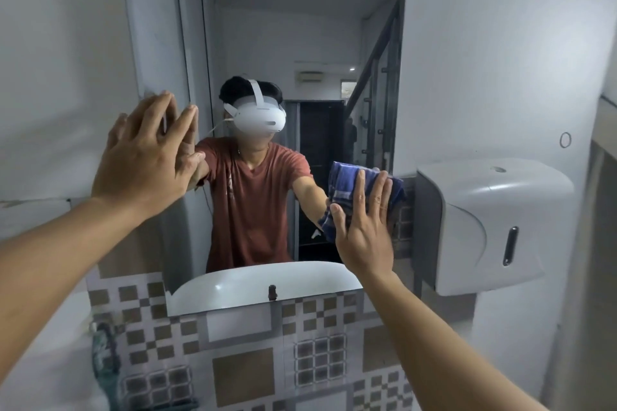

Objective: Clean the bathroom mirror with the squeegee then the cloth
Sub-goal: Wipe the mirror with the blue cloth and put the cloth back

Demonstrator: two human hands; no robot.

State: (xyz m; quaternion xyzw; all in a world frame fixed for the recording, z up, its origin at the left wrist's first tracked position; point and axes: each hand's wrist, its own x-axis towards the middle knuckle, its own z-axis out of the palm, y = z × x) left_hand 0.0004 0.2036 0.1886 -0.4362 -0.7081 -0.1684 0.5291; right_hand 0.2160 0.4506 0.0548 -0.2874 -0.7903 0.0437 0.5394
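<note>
- Cloth [344, 177] of blue checked fabric, centre right: pressed flat against rectangular glass wall mirror [283, 27] by right hand [364, 227], fingers straight.
- Left hand [143, 157], upper left: spread flat, bracing.
- Wipe with even, overlapping strokes.

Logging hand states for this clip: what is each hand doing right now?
Left hand: open, straight fingers touching the mirror at its left edge.
Right hand: open, flat, pressing the blue cloth against the mirror.
</note>
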